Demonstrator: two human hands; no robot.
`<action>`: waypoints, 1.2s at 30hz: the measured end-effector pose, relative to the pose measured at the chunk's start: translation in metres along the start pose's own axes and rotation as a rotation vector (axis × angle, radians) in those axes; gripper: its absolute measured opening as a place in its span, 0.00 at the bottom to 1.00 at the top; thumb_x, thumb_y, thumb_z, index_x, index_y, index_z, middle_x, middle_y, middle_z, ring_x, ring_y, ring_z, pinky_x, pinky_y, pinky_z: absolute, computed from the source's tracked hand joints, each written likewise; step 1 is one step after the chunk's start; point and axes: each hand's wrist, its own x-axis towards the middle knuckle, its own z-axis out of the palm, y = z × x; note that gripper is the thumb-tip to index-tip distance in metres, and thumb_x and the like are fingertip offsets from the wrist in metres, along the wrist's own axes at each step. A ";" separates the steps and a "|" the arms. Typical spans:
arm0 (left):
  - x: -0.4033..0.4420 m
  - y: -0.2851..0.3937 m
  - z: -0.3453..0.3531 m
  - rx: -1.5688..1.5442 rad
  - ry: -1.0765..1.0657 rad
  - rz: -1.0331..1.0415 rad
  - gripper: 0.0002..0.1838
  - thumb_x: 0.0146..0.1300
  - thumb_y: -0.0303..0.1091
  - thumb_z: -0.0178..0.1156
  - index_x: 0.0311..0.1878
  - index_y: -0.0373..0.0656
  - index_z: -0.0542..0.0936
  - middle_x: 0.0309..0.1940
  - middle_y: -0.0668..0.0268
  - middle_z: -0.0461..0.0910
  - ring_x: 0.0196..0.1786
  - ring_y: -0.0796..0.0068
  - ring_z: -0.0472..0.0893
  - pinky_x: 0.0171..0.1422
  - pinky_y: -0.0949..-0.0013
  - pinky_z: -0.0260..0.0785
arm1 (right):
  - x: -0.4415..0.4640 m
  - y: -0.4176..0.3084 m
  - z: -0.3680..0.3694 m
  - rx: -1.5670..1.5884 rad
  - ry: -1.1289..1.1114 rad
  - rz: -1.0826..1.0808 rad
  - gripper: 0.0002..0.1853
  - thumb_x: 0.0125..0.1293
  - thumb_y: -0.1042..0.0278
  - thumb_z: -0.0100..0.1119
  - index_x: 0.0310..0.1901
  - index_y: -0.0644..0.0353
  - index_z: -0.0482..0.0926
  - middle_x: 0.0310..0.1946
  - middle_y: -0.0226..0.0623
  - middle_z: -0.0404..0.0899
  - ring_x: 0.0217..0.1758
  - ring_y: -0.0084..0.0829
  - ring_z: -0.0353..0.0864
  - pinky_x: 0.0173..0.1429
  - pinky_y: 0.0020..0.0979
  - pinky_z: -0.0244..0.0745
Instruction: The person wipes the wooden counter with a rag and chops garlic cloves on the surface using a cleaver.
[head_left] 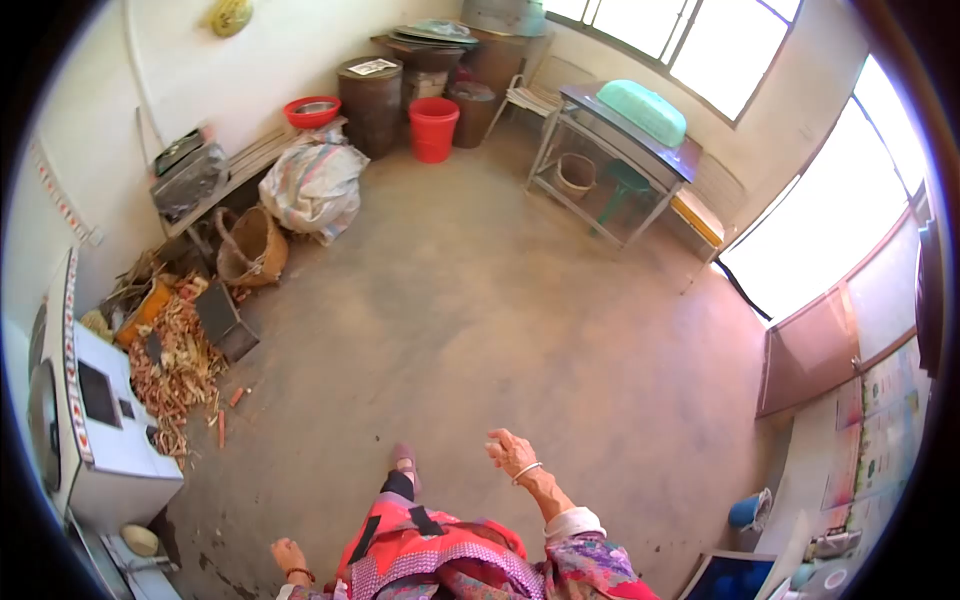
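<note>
My right hand (513, 455) is held out in front of me above the concrete floor (440, 300), its fingers curled in with nothing visible in them. A pale bracelet (526, 472) circles that wrist. Lower and to the left is my left hand (290, 557), its fingers loosely bent and nothing seen in it. Neither hand touches any object. Between them are my red apron (440, 545) and one foot in a dark shoe (405, 462), stepping forward.
A white tiled stove (120, 430) stands left, beside a heap of dry husks (175, 365) and a wicker basket (252, 245). Farther off are a white sack (315, 185), a red bucket (433, 130) and a table (575, 98) bearing a green cover (642, 112). An open doorway (820, 220) lies right.
</note>
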 end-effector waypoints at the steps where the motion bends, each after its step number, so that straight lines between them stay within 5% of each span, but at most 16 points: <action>1: 0.029 0.018 0.011 0.006 -0.016 0.025 0.05 0.53 0.24 0.57 0.33 0.33 0.79 0.42 0.50 0.75 0.44 0.50 0.75 0.53 0.55 0.68 | 0.009 -0.009 -0.003 0.062 0.003 -0.022 0.20 0.66 0.52 0.55 0.53 0.57 0.76 0.28 0.38 0.84 0.26 0.31 0.84 0.35 0.34 0.79; 3: 0.078 0.063 0.042 0.173 -0.129 0.143 0.07 0.53 0.25 0.57 0.36 0.34 0.79 0.42 0.52 0.75 0.44 0.51 0.76 0.52 0.55 0.69 | 0.015 0.000 -0.010 0.064 0.070 0.042 0.21 0.66 0.50 0.54 0.51 0.58 0.77 0.28 0.38 0.84 0.26 0.30 0.84 0.35 0.33 0.79; 9: 0.154 0.287 0.112 -0.303 -0.230 0.403 0.09 0.58 0.26 0.57 0.42 0.34 0.78 0.43 0.56 0.74 0.45 0.61 0.78 0.52 0.63 0.72 | 0.005 0.055 -0.032 0.117 0.102 0.481 0.24 0.67 0.45 0.50 0.46 0.61 0.80 0.26 0.37 0.83 0.25 0.30 0.85 0.33 0.33 0.80; 16: 0.163 0.469 0.190 -0.327 -0.433 0.670 0.10 0.58 0.26 0.60 0.43 0.36 0.78 0.44 0.58 0.75 0.43 0.63 0.79 0.50 0.66 0.74 | 0.025 0.100 -0.048 0.312 0.092 0.724 0.26 0.68 0.42 0.49 0.46 0.61 0.80 0.28 0.40 0.85 0.26 0.30 0.86 0.36 0.31 0.80; 25: 0.183 0.566 0.242 -0.159 -0.430 0.566 0.08 0.54 0.27 0.62 0.37 0.36 0.81 0.39 0.55 0.77 0.43 0.60 0.79 0.49 0.63 0.73 | 0.203 0.108 -0.176 0.386 0.288 0.549 0.22 0.68 0.53 0.50 0.55 0.60 0.73 0.31 0.43 0.85 0.30 0.34 0.86 0.35 0.33 0.80; 27: 0.209 0.552 0.274 -0.178 -0.461 0.297 0.10 0.53 0.29 0.61 0.37 0.34 0.81 0.39 0.54 0.79 0.42 0.59 0.79 0.49 0.62 0.73 | 0.258 0.098 -0.210 0.320 0.333 0.463 0.18 0.66 0.63 0.51 0.54 0.63 0.73 0.30 0.45 0.84 0.27 0.33 0.85 0.33 0.33 0.81; 28: 0.220 0.547 0.288 -0.174 -0.465 0.301 0.10 0.53 0.29 0.61 0.37 0.34 0.81 0.39 0.54 0.79 0.42 0.59 0.79 0.49 0.62 0.73 | 0.285 0.080 -0.233 0.311 0.323 0.436 0.19 0.66 0.62 0.52 0.54 0.63 0.73 0.30 0.45 0.83 0.27 0.32 0.84 0.34 0.33 0.81; 30: 0.240 0.548 0.313 -0.116 -0.395 0.375 0.10 0.55 0.28 0.58 0.40 0.37 0.81 0.31 0.63 0.79 0.28 0.71 0.79 0.27 0.67 0.76 | 0.340 0.053 -0.265 0.319 0.320 0.347 0.20 0.66 0.59 0.54 0.55 0.63 0.73 0.32 0.44 0.83 0.29 0.32 0.84 0.36 0.32 0.81; 36: 0.300 0.654 0.387 -0.079 -0.460 0.372 0.09 0.56 0.27 0.55 0.38 0.37 0.80 0.23 0.65 0.77 0.22 0.74 0.77 0.21 0.68 0.71 | 0.451 0.020 -0.332 0.308 0.319 0.203 0.26 0.64 0.48 0.59 0.56 0.58 0.73 0.33 0.43 0.85 0.32 0.34 0.85 0.40 0.34 0.79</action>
